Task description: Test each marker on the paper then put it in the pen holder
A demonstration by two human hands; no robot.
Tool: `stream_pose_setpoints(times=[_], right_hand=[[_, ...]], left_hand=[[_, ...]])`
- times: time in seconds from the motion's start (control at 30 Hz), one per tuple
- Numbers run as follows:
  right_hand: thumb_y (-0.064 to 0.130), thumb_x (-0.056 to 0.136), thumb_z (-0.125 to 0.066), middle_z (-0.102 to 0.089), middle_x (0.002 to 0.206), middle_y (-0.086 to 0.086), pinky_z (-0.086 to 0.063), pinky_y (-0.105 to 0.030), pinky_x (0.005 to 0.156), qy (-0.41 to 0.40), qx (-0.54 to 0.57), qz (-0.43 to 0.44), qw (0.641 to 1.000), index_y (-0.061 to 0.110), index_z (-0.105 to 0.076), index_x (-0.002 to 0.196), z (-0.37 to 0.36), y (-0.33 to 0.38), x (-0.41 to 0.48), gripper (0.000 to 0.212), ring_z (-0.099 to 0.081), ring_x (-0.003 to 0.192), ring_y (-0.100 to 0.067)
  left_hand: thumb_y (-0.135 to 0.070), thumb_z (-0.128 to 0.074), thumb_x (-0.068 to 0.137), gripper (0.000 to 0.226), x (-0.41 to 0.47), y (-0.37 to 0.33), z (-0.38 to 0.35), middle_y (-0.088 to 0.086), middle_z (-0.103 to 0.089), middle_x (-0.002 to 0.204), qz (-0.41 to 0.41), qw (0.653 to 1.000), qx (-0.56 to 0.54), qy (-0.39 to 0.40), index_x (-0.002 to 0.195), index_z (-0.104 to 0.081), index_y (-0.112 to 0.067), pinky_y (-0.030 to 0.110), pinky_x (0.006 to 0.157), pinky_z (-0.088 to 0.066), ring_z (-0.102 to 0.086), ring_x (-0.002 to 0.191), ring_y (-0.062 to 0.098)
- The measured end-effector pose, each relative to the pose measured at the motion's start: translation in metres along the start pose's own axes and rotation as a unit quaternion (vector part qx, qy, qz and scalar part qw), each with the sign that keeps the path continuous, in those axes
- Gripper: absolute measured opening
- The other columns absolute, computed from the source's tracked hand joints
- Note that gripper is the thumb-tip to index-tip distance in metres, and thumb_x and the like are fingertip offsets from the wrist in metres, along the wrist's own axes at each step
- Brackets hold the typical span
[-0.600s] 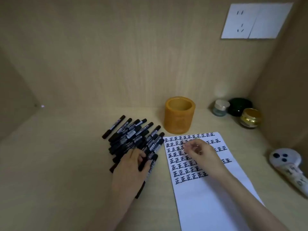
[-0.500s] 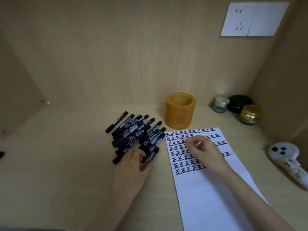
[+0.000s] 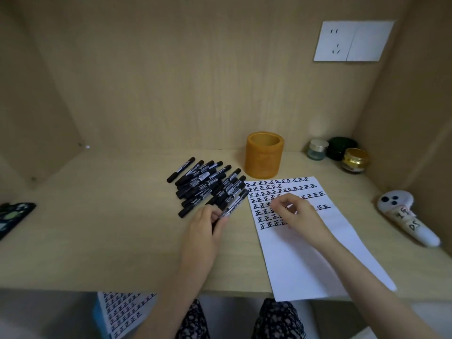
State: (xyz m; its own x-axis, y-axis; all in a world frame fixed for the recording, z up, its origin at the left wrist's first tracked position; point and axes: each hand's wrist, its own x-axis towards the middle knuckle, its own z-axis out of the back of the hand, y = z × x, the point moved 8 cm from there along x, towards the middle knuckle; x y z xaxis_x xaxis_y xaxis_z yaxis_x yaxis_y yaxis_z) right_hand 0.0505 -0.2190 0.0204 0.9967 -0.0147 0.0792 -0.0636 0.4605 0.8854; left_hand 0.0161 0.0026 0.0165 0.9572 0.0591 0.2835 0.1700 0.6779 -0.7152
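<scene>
A pile of several black markers lies on the wooden desk, left of the white paper, whose upper part is covered in rows of black marks. My left hand grips one marker at the pile's near right edge. My right hand rests on the paper over the marks, fingers curled with a small object pinched in them; what it is I cannot tell. The orange cylindrical pen holder stands upright behind the paper; no markers show above its rim.
Three small jars stand in the back right corner. A white controller lies at the right. A dark phone lies at the far left edge. Another marked sheet sits below the desk's front edge.
The camera has tilted down and back, showing the desk's front edge and my lap. My left hand has pulled slightly nearer with the marker. My right hand stays on the paper.
</scene>
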Motion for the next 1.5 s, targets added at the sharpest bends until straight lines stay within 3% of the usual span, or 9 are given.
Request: stream_pose_setpoints(times=[0.23, 0.33, 0.6, 0.73, 0.93, 1.07, 1.27, 1.37, 1.5], right_hand=[[0.041, 0.088, -0.059, -0.055, 0.059, -0.002, -0.037, -0.023, 0.049, 0.058, 0.142, -0.012, 0.988, 0.013, -0.063, 0.083, -0.036, 0.035, -0.026, 0.028, -0.045, 0.049, -0.013], [0.032, 0.088, -0.063, -0.050, 0.054, -0.002, -0.032, -0.022, 0.044, 0.048, 0.204, -0.007, 0.978, 0.005, -0.065, 0.100, -0.041, 0.037, -0.033, 0.030, -0.040, 0.045, -0.012], [0.029, 0.092, -0.059, -0.051, 0.052, -0.003, -0.031, -0.020, 0.042, 0.029, 0.201, 0.008, 0.979, 0.002, -0.057, 0.083, -0.030, 0.031, -0.041, 0.028, -0.041, 0.044, -0.013], [0.026, 0.096, -0.054, -0.051, 0.053, -0.006, -0.033, -0.021, 0.044, 0.027, 0.201, 0.021, 0.979, 0.004, -0.053, 0.082, -0.029, 0.030, -0.037, 0.026, -0.042, 0.045, -0.014], [0.028, 0.096, -0.053, -0.051, 0.051, -0.004, -0.034, -0.021, 0.045, 0.017, 0.198, 0.021, 0.980, 0.007, -0.050, 0.073, -0.025, 0.023, -0.031, 0.031, -0.042, 0.045, -0.014], [0.026, 0.098, -0.050, -0.050, 0.051, -0.002, -0.033, -0.020, 0.046, 0.019, 0.198, 0.035, 0.979, 0.008, -0.049, 0.073, -0.020, 0.024, -0.029, 0.031, -0.041, 0.045, -0.012], [0.025, 0.093, -0.057, -0.049, 0.049, -0.003, -0.030, -0.025, 0.044, -0.057, 0.263, 0.015, 0.963, 0.013, -0.052, 0.064, -0.003, 0.016, -0.029, 0.033, -0.038, 0.042, -0.016], [0.024, 0.088, -0.065, -0.041, 0.047, 0.001, -0.028, -0.023, 0.042, -0.103, 0.318, -0.016, 0.942, 0.018, -0.048, 0.056, 0.017, 0.006, -0.026, 0.037, -0.034, 0.042, -0.014], [0.007, 0.087, -0.065, -0.039, 0.048, 0.009, -0.025, -0.019, 0.041, -0.124, 0.386, -0.023, 0.914, 0.019, -0.046, 0.059, 0.027, -0.003, -0.026, 0.036, -0.030, 0.041, -0.009]], left_hand=[[-0.031, -0.039, 0.099, 0.009, -0.017, -0.027, -0.015, -0.003, -0.057, 0.070, -0.060, 0.984, -0.132, 0.104, 0.099, -0.048, -0.030, 0.038, 0.067, -0.048, -0.053, 0.063, 0.011], [-0.036, -0.036, 0.099, 0.015, -0.023, -0.033, -0.023, -0.007, -0.052, 0.069, -0.060, 0.982, -0.117, 0.138, 0.104, -0.045, -0.026, 0.032, 0.067, -0.044, -0.052, 0.065, 0.009], [-0.038, -0.036, 0.099, 0.019, -0.024, -0.041, -0.036, -0.014, -0.053, 0.066, -0.067, 0.972, -0.122, 0.188, 0.099, -0.053, -0.028, 0.016, 0.051, -0.031, -0.048, 0.056, -0.006], [-0.040, -0.038, 0.098, 0.023, -0.018, -0.040, -0.044, -0.023, -0.056, 0.072, -0.053, 0.964, -0.148, 0.212, 0.108, -0.056, -0.029, 0.014, 0.060, -0.033, -0.050, 0.066, -0.010], [-0.031, -0.042, 0.099, 0.019, -0.011, -0.047, -0.050, -0.031, -0.053, 0.058, -0.057, 0.954, -0.176, 0.234, 0.083, -0.052, -0.034, 0.014, 0.057, -0.030, -0.046, 0.056, -0.011], [-0.036, -0.046, 0.096, 0.021, -0.007, -0.047, -0.056, -0.023, -0.059, 0.071, -0.058, 0.941, -0.214, 0.255, 0.098, -0.061, -0.022, 0.016, 0.066, -0.035, -0.050, 0.066, -0.007], [-0.041, -0.040, 0.097, 0.023, -0.004, -0.035, -0.059, -0.008, -0.059, 0.105, -0.043, 0.952, -0.159, 0.258, 0.117, -0.046, -0.033, 0.024, 0.073, -0.040, -0.054, 0.088, 0.010], [-0.034, -0.032, 0.100, 0.024, -0.010, -0.027, -0.055, -0.013, -0.055, 0.098, -0.026, 0.955, -0.146, 0.257, 0.123, -0.037, -0.040, 0.022, 0.069, -0.039, -0.051, 0.083, 0.017], [-0.030, -0.052, 0.092, 0.029, -0.009, -0.018, -0.042, -0.013, -0.063, 0.105, -0.014, 0.959, -0.183, 0.214, 0.116, -0.042, -0.042, 0.025, 0.095, -0.043, -0.060, 0.102, 0.004]])
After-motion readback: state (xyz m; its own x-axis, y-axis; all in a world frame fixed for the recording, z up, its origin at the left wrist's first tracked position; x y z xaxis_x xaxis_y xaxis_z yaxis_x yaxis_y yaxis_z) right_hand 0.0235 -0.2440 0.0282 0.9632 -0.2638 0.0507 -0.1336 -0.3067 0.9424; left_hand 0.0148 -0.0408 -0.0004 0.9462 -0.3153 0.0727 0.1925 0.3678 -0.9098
